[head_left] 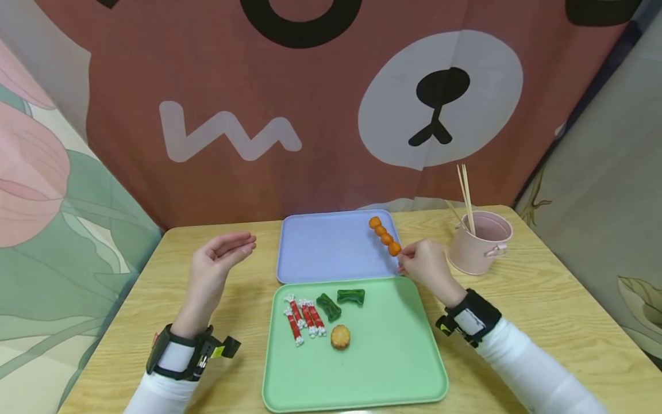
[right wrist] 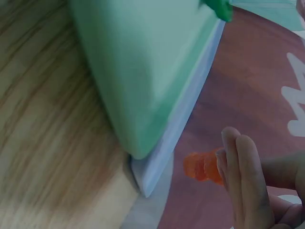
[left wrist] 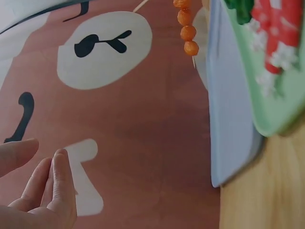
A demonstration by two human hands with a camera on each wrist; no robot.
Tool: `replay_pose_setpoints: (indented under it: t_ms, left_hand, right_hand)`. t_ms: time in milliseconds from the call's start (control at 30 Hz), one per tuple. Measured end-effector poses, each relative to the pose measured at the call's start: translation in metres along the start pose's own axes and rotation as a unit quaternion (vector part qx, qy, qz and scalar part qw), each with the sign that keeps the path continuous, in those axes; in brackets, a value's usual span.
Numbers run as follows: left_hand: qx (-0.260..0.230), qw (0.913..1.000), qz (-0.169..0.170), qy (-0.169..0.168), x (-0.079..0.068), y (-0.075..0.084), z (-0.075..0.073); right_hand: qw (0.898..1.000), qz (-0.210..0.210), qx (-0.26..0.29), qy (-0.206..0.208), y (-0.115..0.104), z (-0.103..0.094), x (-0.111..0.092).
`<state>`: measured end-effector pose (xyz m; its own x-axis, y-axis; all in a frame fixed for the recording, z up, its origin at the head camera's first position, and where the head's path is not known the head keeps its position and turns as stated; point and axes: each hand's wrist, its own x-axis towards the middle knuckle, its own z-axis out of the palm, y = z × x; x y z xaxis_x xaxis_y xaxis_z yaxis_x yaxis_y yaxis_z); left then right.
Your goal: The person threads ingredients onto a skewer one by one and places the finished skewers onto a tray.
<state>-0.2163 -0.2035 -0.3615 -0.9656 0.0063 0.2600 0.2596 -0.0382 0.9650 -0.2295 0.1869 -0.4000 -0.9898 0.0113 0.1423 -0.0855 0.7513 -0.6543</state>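
My right hand [head_left: 426,264] pinches the lower end of a skewer of orange balls [head_left: 387,238], which slants over the right side of the blue tray [head_left: 331,247]. In the left wrist view, a bare stick tip shows past the last ball of the skewer [left wrist: 188,32]. The fingers of my right hand [right wrist: 252,186] hide part of the skewer in the right wrist view. My left hand [head_left: 219,259] is raised left of the blue tray, its fingers nearly straight and holding nothing. In the left wrist view, a gap shows between the thumb and fingers of this hand [left wrist: 45,183].
Nearer me, a green tray [head_left: 383,368] bears several red-and-white wrapped candies [head_left: 306,317], two green bone-shaped pieces [head_left: 350,296] and a round golden pastry [head_left: 340,337]. A pink bucket [head_left: 473,253] with thin sticks [head_left: 466,198] stands at the right. A bear-print cloth [head_left: 320,184] hangs behind the table.
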Motion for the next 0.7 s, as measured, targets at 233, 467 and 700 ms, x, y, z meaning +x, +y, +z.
replay_pose_setpoints:
  t_ms: [233,467,700]
  left_hand:
    - [0.060,0.9976,-0.025,0.026,-0.006,-0.006,-0.017]
    - [0.122,0.9905,-0.052,0.038,-0.013,-0.012,-0.032]
    - [0.145,0.9862,-0.068,0.043,-0.023,-0.016,-0.049]
  right_hand:
    - [0.998,-0.013,-0.056,0.014,0.007,0.005,0.009]
    - [0.997,-0.016,-0.069,0.005,0.007,0.011,0.021]
    - [0.997,-0.003,-0.074,-0.013,0.002,0.018,0.029]
